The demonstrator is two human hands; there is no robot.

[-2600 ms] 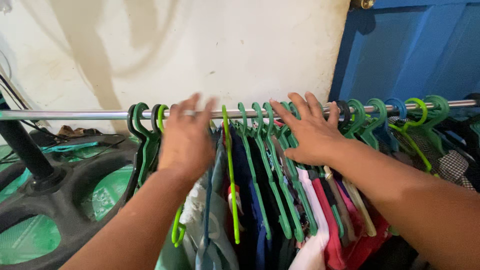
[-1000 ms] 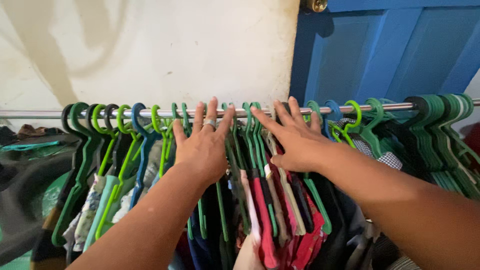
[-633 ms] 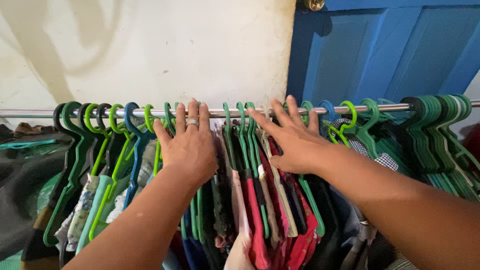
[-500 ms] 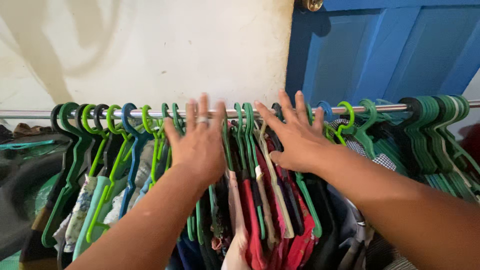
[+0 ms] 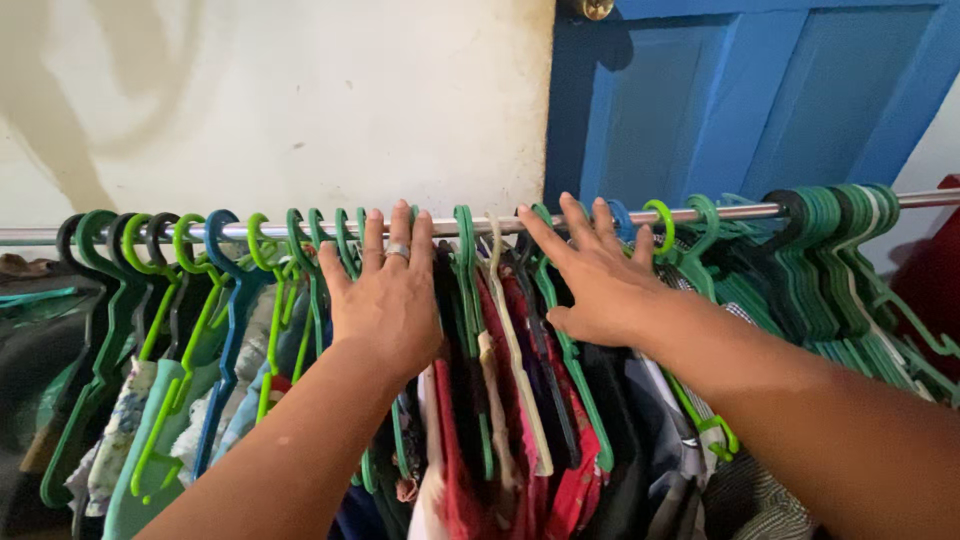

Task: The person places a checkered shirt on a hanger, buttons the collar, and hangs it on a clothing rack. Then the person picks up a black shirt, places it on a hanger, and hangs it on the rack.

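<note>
**A:** What are the hands doing?

**B:** My left hand (image 5: 385,300) lies flat on the tops of the hangers (image 5: 300,260), palm down, fingers straight and close together, tips up at the rail (image 5: 240,231). There's a ring (image 5: 397,251) on one finger. It grips nothing; it just presses on the hangers and clothes (image 5: 480,420) under it.

**A:** And the right?

**B:** My right hand (image 5: 600,285) is also spread flat, fingers splayed and reaching to the rail, thumb pointing back toward the left hand. It rests on hangers a little further right along the rail. Nothing clasped there either.

**A:** What lies between them?

**B:** A narrow gap with a few hangers in it: a green one, a cream one (image 5: 515,350) and a darker one, carrying red and dark clothes. Both hands sit just beside that bunch, one on each side.

**A:** Where is the rest hanging?

**B:** All along the same metal rail. Left of my left hand I see green, lime, black and one blue hanger (image 5: 225,300) with pale patterned clothes. Right of my right hand there's a tight pack of empty green hangers (image 5: 840,270), pressed together.

**A:** Behind the rail?

**B:** A whitish wall (image 5: 300,100) on the left, a blue door (image 5: 750,100) on the right.
</note>
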